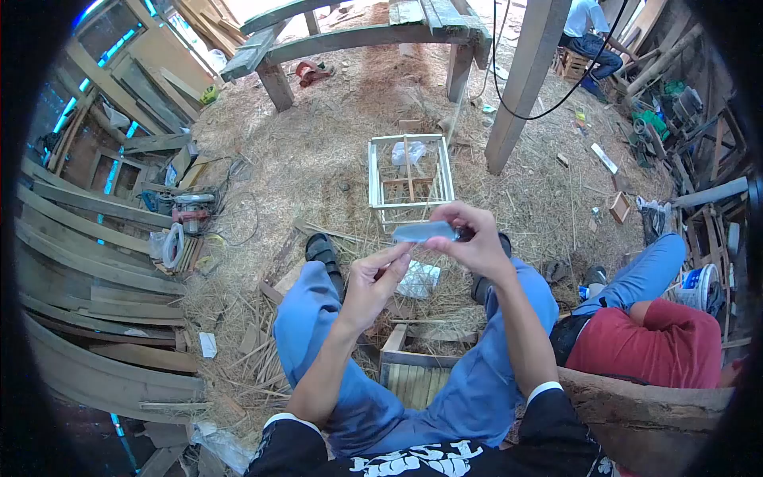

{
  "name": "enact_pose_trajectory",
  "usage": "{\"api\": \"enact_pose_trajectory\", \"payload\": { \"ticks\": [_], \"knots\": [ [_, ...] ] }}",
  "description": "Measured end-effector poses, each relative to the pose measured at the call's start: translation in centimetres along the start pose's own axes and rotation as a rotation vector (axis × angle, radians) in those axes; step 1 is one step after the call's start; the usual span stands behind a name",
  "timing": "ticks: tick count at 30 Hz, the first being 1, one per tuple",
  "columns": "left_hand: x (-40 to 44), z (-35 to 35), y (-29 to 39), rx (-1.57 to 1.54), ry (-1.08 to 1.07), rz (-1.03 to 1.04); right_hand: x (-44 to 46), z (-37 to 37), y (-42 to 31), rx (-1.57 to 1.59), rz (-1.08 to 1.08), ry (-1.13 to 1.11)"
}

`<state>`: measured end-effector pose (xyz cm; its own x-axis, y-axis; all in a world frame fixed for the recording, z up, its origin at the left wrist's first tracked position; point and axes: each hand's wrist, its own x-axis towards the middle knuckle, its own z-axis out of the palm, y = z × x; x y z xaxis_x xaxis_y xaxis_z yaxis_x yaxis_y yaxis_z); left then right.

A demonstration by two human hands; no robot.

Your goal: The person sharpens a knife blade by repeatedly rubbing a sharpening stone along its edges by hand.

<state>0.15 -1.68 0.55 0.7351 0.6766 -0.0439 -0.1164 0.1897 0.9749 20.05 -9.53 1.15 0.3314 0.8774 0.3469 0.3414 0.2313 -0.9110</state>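
Note:
Both hands are raised over my knees. My right hand (475, 242) grips a pale, flat, translucent object (425, 231) between thumb and fingers, its long side running left to right. My left hand (377, 286) is just below and left of it, thumb and forefinger brought together near its lower edge; whatever they pinch is too small to make out. Beyond my hands, on the ground, stands a pale wooden frame (373, 175) with a clear plastic bag (409, 153) inside it. A slatted wooden piece (415, 384) lies between my legs.
A wooden bench (350, 52) and a post (524, 87) stand ahead. A circular saw (191, 213) is at left beside stacked planks (103, 270). A person in a red shirt (644, 346) is close at right; another person (592, 44) sits farther back. Straw and shavings cover the ground.

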Motion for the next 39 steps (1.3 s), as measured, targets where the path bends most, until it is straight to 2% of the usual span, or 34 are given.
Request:
{"api": "enact_pose_trajectory", "payload": {
  "ticks": [3, 5, 9, 14, 18, 21, 27, 30, 36, 39],
  "knots": [
    [-0.2, 0.1, 0.0, 0.17, -0.091, 0.112, 0.4, -1.5, 0.2, 0.072, 0.119, 0.145],
    [-0.1, 0.1, -0.3, 0.124, -0.067, 0.046, 0.5, -2.1, 0.3, 0.161, 0.144, 0.226],
    [0.1, 0.3, -0.2, 0.091, 0.01, -0.027, 0.0, -0.5, 0.2, -0.054, 0.052, 0.065],
    [0.4, -0.2, -1.5, 0.06, 0.066, 0.027, 0.0, 1.7, 0.3, -0.081, -0.038, -0.062],
    [0.6, 0.0, -1.9, 0.012, 0.099, 0.081, 0.2, 2.3, -0.8, -0.051, 0.025, -0.152],
    [0.7, -0.2, -2.0, 0.085, 0.095, 0.052, 0.3, 2.2, -0.7, -0.088, 0.025, -0.146],
    [0.6, 0.0, -0.9, 0.034, 0.035, -0.057, 0.4, 2.0, 0.0, 0.131, 0.003, -0.065],
    [0.4, -0.2, -0.9, -0.014, 0.014, -0.068, 0.3, 1.6, -0.9, 0.04, 0.013, -0.095],
    [0.6, 0.4, -1.0, -0.07, 0.034, -0.012, 0.0, 1.9, -0.4, 0.098, 0.096, -0.169],
    [0.7, 0.2, -1.5, -0.112, 0.054, 0.016, 0.0, 2.6, -0.2, 0.071, 0.008, -0.139]
  ]
}}
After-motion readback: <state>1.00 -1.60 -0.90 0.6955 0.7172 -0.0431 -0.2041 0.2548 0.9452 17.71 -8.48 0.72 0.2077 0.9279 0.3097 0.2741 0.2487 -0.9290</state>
